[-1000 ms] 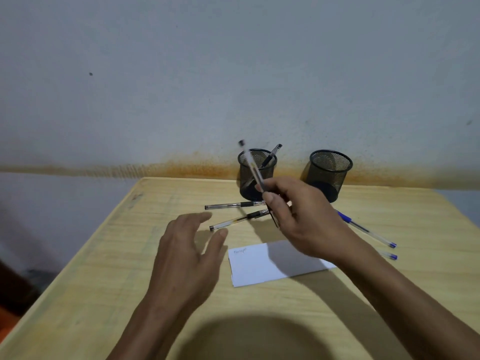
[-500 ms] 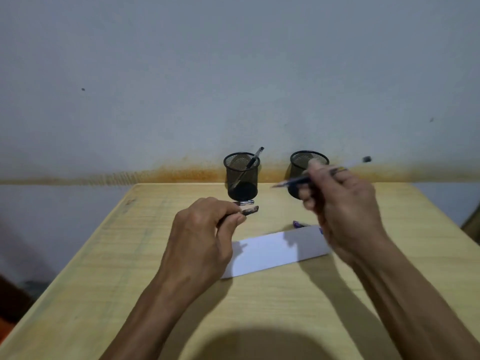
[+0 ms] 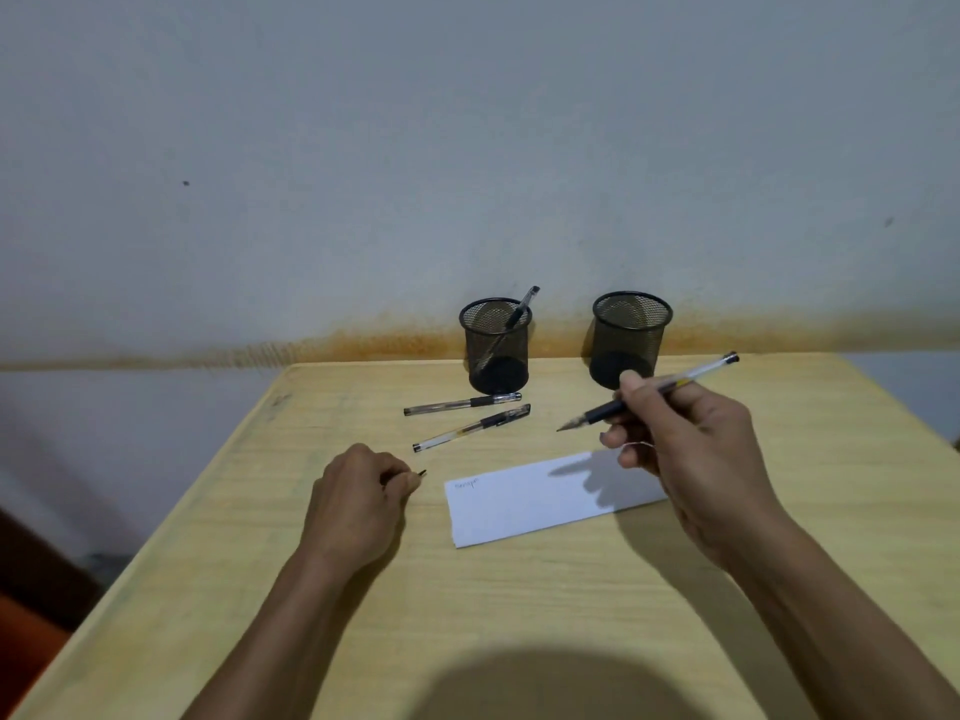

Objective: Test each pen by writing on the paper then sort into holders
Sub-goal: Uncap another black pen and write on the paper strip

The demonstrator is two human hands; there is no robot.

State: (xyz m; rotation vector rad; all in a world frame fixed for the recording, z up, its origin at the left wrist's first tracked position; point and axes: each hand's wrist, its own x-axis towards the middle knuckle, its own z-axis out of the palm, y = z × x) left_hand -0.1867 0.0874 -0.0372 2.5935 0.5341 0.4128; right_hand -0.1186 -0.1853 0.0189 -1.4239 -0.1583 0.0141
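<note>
I see my right hand (image 3: 691,449) pinching a clear-barrelled gel pen (image 3: 649,391), its metal tip bare, above the white paper strip (image 3: 524,506) at centre frame. My left hand (image 3: 358,504) is clenched on a small black pen cap (image 3: 422,473). Two capped pens (image 3: 470,415) lie before two round black mesh holders (image 3: 497,345); the left holds one pen. The pale woodgrain counter (image 3: 519,605) meets a grey, rust-stained wall (image 3: 363,148).

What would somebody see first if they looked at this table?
Probably the right hand in the middle, holding an uncapped pen above the white paper. Next, two black mesh holders at the back by the wall, the left one with a pen in it. The left hand is closed on something small and dark, perhaps the cap.
</note>
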